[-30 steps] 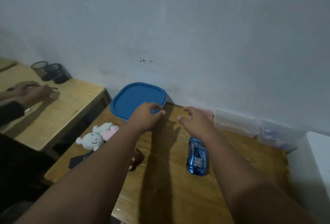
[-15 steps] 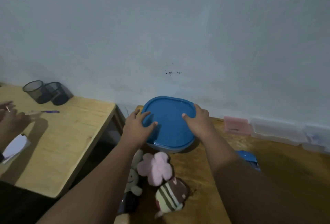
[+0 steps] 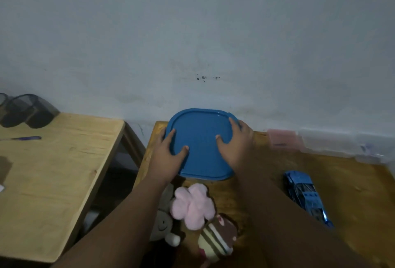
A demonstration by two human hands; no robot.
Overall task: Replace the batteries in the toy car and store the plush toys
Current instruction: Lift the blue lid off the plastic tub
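Our left grip [image 3: 168, 154] and right grip [image 3: 235, 146] clasp the lid [image 3: 201, 139] by its side edges, thumbs on top; whatever lies under it is hidden. Plushes [image 3: 192, 205] sit just beside it on the tabletop [image 3: 346, 182].

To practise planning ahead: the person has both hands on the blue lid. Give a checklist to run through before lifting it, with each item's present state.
1. Left hand holds the blue lid at its left edge: ok.
2. Right hand holds its right edge: ok.
3. Plush toys lie close in front of the lid, within reach: ok.
4. Toy car lies apart to the right, clear of the lid: ok.
5. Lid loosened: cannot tell.
6. Room underneath for the toys: cannot tell, the lid covers it.
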